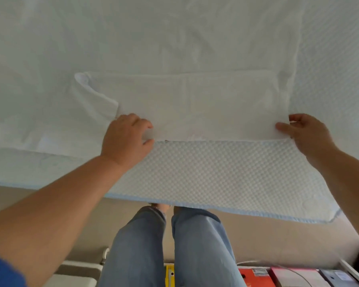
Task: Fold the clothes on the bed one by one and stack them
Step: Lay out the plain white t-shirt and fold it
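Jeans-clad legs [170,245] stand against the bed [216,172] at its near edge. On it lies a white garment [195,104], seemingly a folded shirt, close to that edge. Left hand [126,139] and right hand [307,133] each pinch its near hem.

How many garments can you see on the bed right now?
1: a white T-shirt lies flat near the bed's front edge, its hem pinched by the left hand and right hand. Others may lie out of frame.
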The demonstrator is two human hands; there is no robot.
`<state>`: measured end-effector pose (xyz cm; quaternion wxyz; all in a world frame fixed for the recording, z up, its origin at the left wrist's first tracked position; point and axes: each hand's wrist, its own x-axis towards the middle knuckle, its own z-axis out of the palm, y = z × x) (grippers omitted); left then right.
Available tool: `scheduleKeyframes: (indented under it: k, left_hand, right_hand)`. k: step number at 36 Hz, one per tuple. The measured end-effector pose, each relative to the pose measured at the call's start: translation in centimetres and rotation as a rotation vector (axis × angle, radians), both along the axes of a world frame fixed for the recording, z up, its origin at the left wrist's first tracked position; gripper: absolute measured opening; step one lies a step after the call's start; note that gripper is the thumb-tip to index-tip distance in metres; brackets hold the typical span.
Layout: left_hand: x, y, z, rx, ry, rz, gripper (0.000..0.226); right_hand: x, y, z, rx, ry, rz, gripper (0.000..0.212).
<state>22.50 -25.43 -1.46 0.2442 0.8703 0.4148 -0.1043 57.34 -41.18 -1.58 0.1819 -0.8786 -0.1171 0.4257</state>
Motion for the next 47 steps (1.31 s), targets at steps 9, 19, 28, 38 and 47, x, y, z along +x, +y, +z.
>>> scheduleKeyframes:
  k: [9, 19, 28, 38, 47]
  left_hand:
    - [-3.4, 1.9, -1.0, -0.003, 0.074, -0.02, 0.02]
    - [-4.2, 2.0, -0.5, 0.003, 0.025, -0.108, 0.01]
    - [-4.7, 0.1, -0.6, 0.009, 0.089, -0.095, 0.017]
    - [-3.7, 0.0, -0.4, 0.019, 0.202, -0.024, 0.012]
    - [-7.8, -0.3, 1.9, 0.116, 0.065, 0.609, 0.022]
  right_hand:
    - [0.6, -0.9, -0.2, 0.017, 0.293, -0.075, 0.015]
    - [1.1, -2.8, 0.1, 0.034, 0.397, -0.069, 0.015]
    - [0.4, -3.1, -0.6, -0.034, 0.197, 0.049, 0.023]
    - [-1.6, -2.1, 1.2, -0.17, -0.245, 0.227, 0.027]
    - [-12.7, 3.7, 2.1, 0.111, -0.198, 0.549, 0.026]
